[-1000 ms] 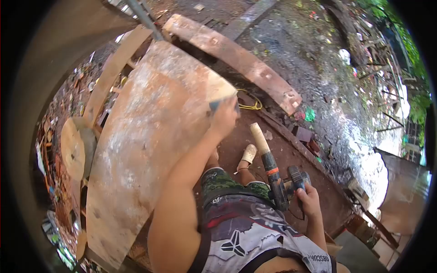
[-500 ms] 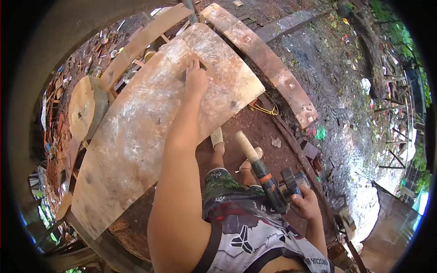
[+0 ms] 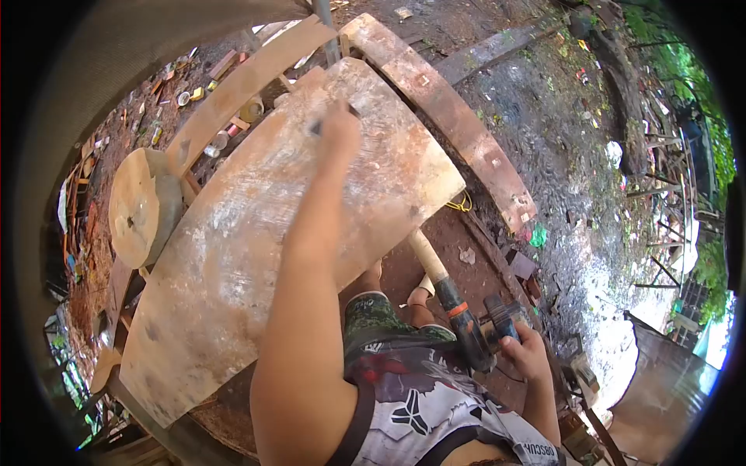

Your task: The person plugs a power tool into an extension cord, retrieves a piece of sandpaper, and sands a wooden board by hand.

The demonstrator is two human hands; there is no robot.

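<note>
Grips a dark block, blurred, in the left hand, at the upper part of one large wooden panel. Grips one power tool in the right hand, with a black pipe ringed in orange and one pale tube reaching the panel's edge; cannot tell if touching. Hides part of the panel behind the left forearm. Around the panel: one curved wooden beam along the upper right, one long plank and one round wood slab on the left, one metal post above, one yellow cord by the right corner. On the panel, whitish and rust-brown smears. Beyond, wet, littered ground outdoors.
</note>
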